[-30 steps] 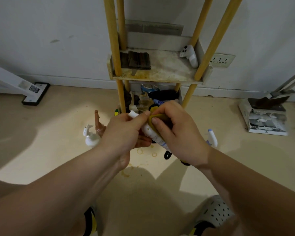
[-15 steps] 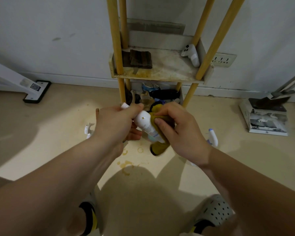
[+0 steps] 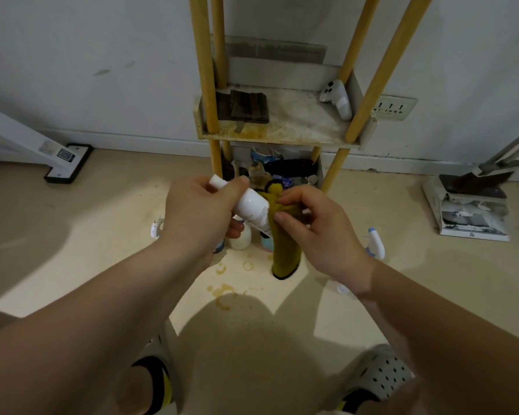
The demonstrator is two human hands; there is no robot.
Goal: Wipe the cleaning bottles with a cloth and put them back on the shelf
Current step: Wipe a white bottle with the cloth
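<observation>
As the yellow cloth [image 3: 283, 250] slides lower down the white bottle [image 3: 252, 206] than a second ago, the left hand [image 3: 198, 217] grips its cap end and the right hand [image 3: 321, 238] pinches the cloth around its base, so wiping looks nearly done and the shelf [image 3: 297, 127] waits beyond the fingertips.

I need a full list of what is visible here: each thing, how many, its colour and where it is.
bottle: one, white, held up
cloth: one, mustard yellow, wrapped round the bottle's lower end
shelf rack: one, yellow posts, against the wall
controller: one, white, on the shelf, right
folded item: one, dark, on the shelf, left
spray bottle: one, white and blue, on the floor
wall socket: one, white, right of the rack
left hand: one, grips the bottle
right hand: one, pinches the cloth
</observation>
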